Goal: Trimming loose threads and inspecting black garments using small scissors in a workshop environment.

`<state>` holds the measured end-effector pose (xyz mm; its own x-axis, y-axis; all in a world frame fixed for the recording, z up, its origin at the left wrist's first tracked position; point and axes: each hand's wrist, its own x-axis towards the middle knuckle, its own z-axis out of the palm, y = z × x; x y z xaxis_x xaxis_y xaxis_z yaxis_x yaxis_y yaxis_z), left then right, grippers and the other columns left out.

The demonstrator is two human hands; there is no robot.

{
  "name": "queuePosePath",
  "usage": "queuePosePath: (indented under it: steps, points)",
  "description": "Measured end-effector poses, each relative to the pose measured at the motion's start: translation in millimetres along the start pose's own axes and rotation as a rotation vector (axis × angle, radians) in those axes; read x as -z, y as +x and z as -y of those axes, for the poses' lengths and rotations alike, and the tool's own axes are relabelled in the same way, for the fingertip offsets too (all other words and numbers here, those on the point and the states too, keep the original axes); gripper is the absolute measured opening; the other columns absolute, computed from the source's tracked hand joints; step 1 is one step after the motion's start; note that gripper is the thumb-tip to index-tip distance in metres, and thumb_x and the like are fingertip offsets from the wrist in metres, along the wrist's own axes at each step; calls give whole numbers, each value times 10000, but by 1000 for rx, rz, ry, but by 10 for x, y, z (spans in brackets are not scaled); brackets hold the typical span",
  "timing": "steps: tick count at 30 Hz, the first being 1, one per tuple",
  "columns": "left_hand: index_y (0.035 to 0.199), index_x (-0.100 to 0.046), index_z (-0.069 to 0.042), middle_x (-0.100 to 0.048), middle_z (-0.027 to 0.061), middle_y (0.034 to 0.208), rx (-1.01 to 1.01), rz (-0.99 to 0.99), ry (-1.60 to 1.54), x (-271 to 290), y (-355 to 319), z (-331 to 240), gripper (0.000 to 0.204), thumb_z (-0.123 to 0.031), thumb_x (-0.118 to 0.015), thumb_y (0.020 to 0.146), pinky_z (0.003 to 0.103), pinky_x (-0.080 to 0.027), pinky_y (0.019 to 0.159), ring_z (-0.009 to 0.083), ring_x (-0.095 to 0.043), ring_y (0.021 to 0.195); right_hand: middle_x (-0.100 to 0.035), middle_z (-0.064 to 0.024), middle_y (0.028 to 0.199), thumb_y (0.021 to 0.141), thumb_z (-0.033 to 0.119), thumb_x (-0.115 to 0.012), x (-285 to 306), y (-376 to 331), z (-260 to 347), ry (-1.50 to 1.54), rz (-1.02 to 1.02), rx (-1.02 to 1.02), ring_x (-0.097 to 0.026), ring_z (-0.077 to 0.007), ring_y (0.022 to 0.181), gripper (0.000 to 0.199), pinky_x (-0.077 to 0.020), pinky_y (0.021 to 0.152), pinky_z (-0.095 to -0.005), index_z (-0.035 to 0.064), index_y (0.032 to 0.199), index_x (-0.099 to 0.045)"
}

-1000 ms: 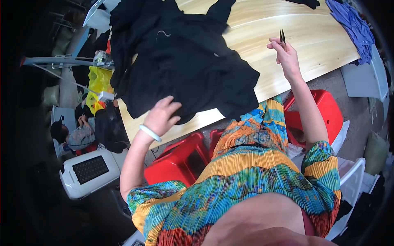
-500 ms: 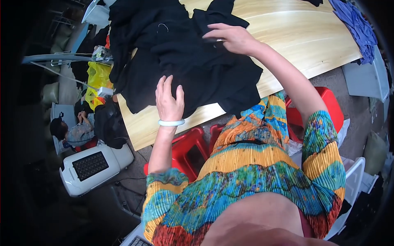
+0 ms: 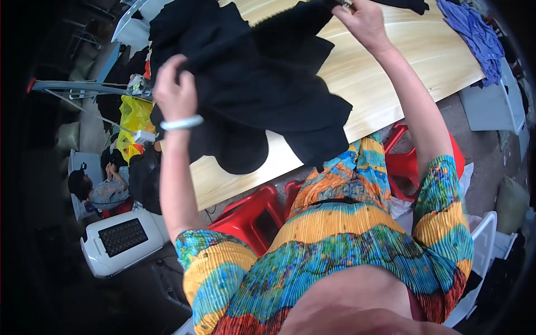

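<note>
Both hands gripped a black garment over the counter.
The left hand [image 3: 174, 92] clutched the garment [image 3: 262, 84] at its left edge; the right hand [image 3: 363, 22] pinched its top, lifting it partly off the counter [image 3: 391, 72] near the front edge, above red stools [image 3: 251, 215].

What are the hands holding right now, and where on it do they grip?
Both hold the black garment: left hand grips its left edge, right hand pinches its upper edge, lifting it above the wooden table.
</note>
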<state>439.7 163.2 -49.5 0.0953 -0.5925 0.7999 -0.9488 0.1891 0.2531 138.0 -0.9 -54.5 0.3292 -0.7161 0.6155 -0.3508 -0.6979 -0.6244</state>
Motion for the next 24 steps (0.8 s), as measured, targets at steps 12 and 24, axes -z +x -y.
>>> queuePosePath:
  steps: [12, 24]
  points:
    - [1127, -438, -6, -511, 100, 941, 638, 37, -208, -479, -1050, 174, 434, -115, -601, 740, 270, -442, 715, 180, -524, 829, -546, -74, 756, 691, 72, -579, -1102, -1486, 575, 166, 370, 106, -574, -259, 649, 203, -478, 560, -336, 94, 889, -541]
    - [897, -514, -2, -578, 99, 787, 1623, 200, -1070, -517, -1590, -570, 254, -212, -602, 783, 216, -440, 488, 127, -551, 592, -575, -93, 837, 721, 19, -593, -875, -1580, 281, 137, 302, -110, -578, -188, 675, 217, -450, 589, -242, 31, 935, -559]
